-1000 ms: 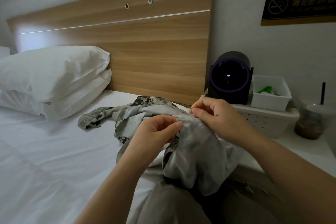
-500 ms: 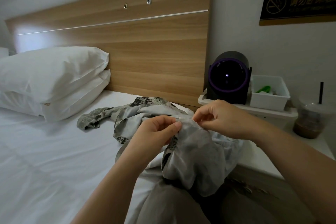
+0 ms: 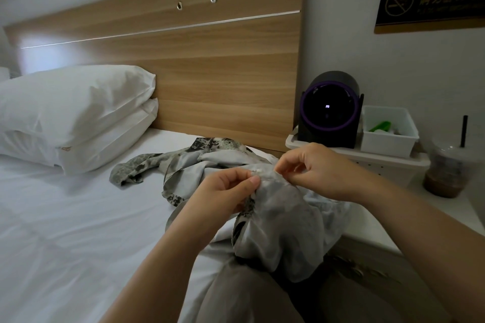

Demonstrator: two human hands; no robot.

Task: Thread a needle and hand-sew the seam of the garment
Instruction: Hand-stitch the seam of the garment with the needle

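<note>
A grey, dark-patterned cloth garment (image 3: 283, 223) lies bunched in front of the light wooden headboard (image 3: 210, 73), towards its right end. It trails from the white bed sheet (image 3: 65, 217) onto the person's lap. The left hand (image 3: 225, 191) grips a raised fold of it, thumb and curled fingers closed on the cloth. The right hand (image 3: 315, 170) meets that same fold just beside the left, thumb and forefinger pinched on its edge, the other fingers curled. Whether a needle sits between them I cannot tell. Two white pillows (image 3: 73, 113) are stacked against the headboard's left part. Past the headboard's right edge stand a black round device with a purple ring (image 3: 329, 110), a white plastic bin (image 3: 388, 139) and a lidded clear plastic cup with a black straw (image 3: 446, 168).
</note>
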